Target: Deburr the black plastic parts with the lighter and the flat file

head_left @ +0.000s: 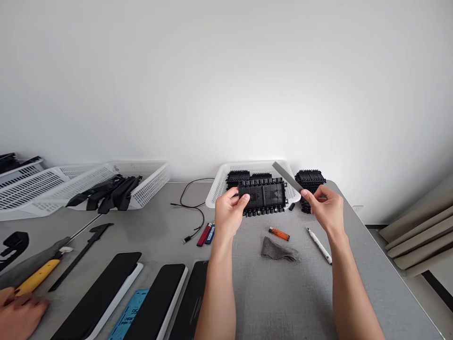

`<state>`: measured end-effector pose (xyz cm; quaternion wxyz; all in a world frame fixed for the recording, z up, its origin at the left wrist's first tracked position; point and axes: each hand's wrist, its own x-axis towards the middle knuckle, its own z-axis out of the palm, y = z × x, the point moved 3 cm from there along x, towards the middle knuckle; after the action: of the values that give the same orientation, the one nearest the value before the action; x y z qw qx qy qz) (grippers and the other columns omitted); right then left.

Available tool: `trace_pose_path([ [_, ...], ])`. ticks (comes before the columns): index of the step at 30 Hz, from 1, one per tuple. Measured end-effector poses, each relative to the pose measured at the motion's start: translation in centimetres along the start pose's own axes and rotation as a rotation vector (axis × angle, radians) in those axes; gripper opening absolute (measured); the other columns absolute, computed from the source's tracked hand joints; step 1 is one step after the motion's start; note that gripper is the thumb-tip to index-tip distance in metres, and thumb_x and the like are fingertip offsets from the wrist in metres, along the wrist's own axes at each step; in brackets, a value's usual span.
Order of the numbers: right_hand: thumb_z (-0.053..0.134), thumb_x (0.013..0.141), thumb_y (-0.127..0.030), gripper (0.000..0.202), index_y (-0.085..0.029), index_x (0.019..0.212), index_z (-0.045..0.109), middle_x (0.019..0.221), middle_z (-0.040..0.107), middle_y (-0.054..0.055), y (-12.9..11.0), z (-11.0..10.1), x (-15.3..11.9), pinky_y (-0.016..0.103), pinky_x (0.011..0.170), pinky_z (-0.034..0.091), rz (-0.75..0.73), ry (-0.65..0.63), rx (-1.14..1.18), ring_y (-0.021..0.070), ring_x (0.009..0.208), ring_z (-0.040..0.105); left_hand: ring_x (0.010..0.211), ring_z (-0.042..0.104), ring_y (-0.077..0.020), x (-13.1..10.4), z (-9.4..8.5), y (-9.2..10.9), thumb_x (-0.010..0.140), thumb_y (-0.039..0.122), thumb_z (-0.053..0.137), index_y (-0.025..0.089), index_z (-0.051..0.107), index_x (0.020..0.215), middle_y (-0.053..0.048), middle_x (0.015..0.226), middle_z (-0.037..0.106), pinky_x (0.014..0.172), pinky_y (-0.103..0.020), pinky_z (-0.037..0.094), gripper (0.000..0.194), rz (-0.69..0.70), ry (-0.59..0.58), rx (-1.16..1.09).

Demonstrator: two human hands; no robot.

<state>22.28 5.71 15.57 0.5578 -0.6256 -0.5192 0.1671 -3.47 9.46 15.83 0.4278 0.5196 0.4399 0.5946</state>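
My left hand (228, 211) grips the left end of a black plastic tray-like part (264, 197) with toothed long edges, thumb across its face. It is held above the table, its ribbed side towards me. In my right hand (325, 208), pinched between thumb and fingers, is a flat grey strip (286, 176) that looks like a file. The strip slants up and left, its far end above the part's right side; I cannot tell whether they touch. Behind them, a white basket (211, 196) holds similar black parts (238, 176), and more are stacked (310, 176) right of it.
Below my hands lie an orange lighter (279, 233), a grey cloth (279, 250) and a white marker (319, 245). Left are red (204, 235) and blue lighters (210, 234), a black cable (182, 200), phone-like slabs (155, 302) and baskets (152, 189). Another person's hand (23, 314) rests by a yellow-handled tool (38, 277).
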Motion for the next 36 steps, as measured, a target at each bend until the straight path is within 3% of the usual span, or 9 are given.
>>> trace_pose_path([
  [5, 0.073, 0.076, -0.066, 0.058, -0.022, 0.059, 0.04, 0.046, 0.041, -0.005, -0.7, 1.0, -0.7, 0.024, 0.044, 0.025, -0.042, -0.102, 0.002, 0.0099, 0.045, 0.034, 0.074, 0.069, -0.0212, 0.0, 0.5, -0.1, 0.069, 0.05, 0.081, 0.013, 0.068, 0.093, -0.007, 0.075, 0.074, 0.076, -0.031, 0.052, 0.046, -0.017, -0.088, -0.041],
  [10, 0.072, 0.076, -0.067, 0.059, -0.022, 0.057, 0.04, 0.046, 0.043, -0.004, 0.0, 0.3, 0.0, 0.025, 0.045, 0.03, -0.025, 0.011, -0.099, 0.0104, 0.045, 0.035, 0.071, 0.068, -0.02, 0.0, 0.2, 0.1, 0.067, 0.049, 0.082, 0.014, 0.069, 0.088, -0.005, 0.071, 0.073, 0.072, -0.028, 0.051, 0.043, -0.021, -0.053, -0.027],
  [14, 0.071, 0.078, -0.066, 0.056, -0.023, 0.058, 0.041, 0.045, 0.044, -0.004, -0.2, -0.3, -0.2, 0.026, 0.044, 0.031, -0.018, 0.021, -0.029, 0.0114, 0.044, 0.037, 0.07, 0.068, -0.0194, -0.1, 0.2, 0.5, 0.066, 0.048, 0.084, 0.014, 0.069, 0.088, -0.005, 0.071, 0.073, 0.072, -0.028, 0.051, 0.043, -0.036, -0.046, -0.057],
  [20, 0.072, 0.078, -0.065, 0.056, -0.022, 0.06, 0.039, 0.047, 0.041, -0.005, -2.4, 1.1, -2.0, 0.025, 0.043, 0.024, -0.036, -0.093, 0.071, 0.0097, 0.045, 0.032, 0.073, 0.068, -0.0212, -0.3, 0.6, 0.2, 0.07, 0.049, 0.081, 0.014, 0.071, 0.096, -0.006, 0.073, 0.073, 0.072, -0.029, 0.051, 0.044, -0.031, -0.092, -0.06],
  [24, 0.071, 0.078, -0.066, 0.059, -0.021, 0.058, 0.038, 0.052, 0.042, -0.004, -3.2, 2.5, -2.6, 0.024, 0.045, 0.023, -0.086, -0.188, -0.026, 0.0099, 0.05, 0.032, 0.07, 0.066, -0.0191, -0.6, 0.7, 0.1, 0.076, 0.045, 0.077, 0.014, 0.072, 0.095, -0.005, 0.071, 0.072, 0.066, -0.025, 0.048, 0.037, 0.001, -0.105, 0.02],
  [31, 0.07, 0.079, -0.066, 0.059, -0.021, 0.057, 0.039, 0.05, 0.038, -0.005, -1.8, 1.1, -1.4, 0.024, 0.044, 0.02, -0.095, -0.085, -0.14, 0.0101, 0.05, 0.027, 0.062, 0.064, -0.0187, -0.3, 0.1, -0.5, 0.075, 0.046, 0.076, 0.015, 0.07, 0.094, -0.001, 0.062, 0.066, 0.063, -0.026, 0.049, 0.036, -0.009, -0.07, 0.017],
  [36, 0.07, 0.078, -0.066, 0.059, -0.021, 0.057, 0.039, 0.051, 0.041, -0.004, -2.5, 1.8, -2.2, 0.024, 0.044, 0.023, -0.12, -0.141, -0.104, 0.01, 0.049, 0.031, 0.064, 0.064, -0.0177, -0.7, 0.8, 0.2, 0.077, 0.043, 0.075, 0.015, 0.07, 0.091, -0.002, 0.064, 0.068, 0.06, -0.023, 0.046, 0.032, 0.001, -0.091, 0.067],
])
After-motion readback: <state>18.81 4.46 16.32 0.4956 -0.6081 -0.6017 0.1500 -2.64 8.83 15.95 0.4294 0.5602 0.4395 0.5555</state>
